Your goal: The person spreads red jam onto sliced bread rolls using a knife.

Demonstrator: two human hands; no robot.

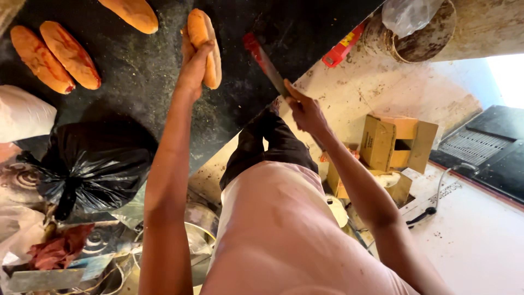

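- While the left hand (pixel 194 68) reaches out over the dark counter (pixel 142 82), its fingers are wrapped around a long bread roll (pixel 204 46), holding it against the counter top.
- That roll lies lengthwise away from the person, near the counter's middle, and a split shows along its side.
- The right hand (pixel 303 109) is closed around the handle end of a knife (pixel 266 63); the fingers are clamped tight on it.
- The knife has a grey blade with a red far end, and it stretches from the hand across the counter edge, just beside the held roll but apart from it.
- Two more rolls (pixel 54 57) lie side by side, touching, at the counter's far left; another roll (pixel 131 12) sits at the top edge.
- A black bag (pixel 95 164) rests on the counter's near left, with a white bag (pixel 22 114) beside it.
- Off the counter, on the pale floor (pixel 475 235), stand open cardboard boxes (pixel 396 145), a round bucket (pixel 420 33) with a clear bag in it, and a red tool (pixel 343 46).
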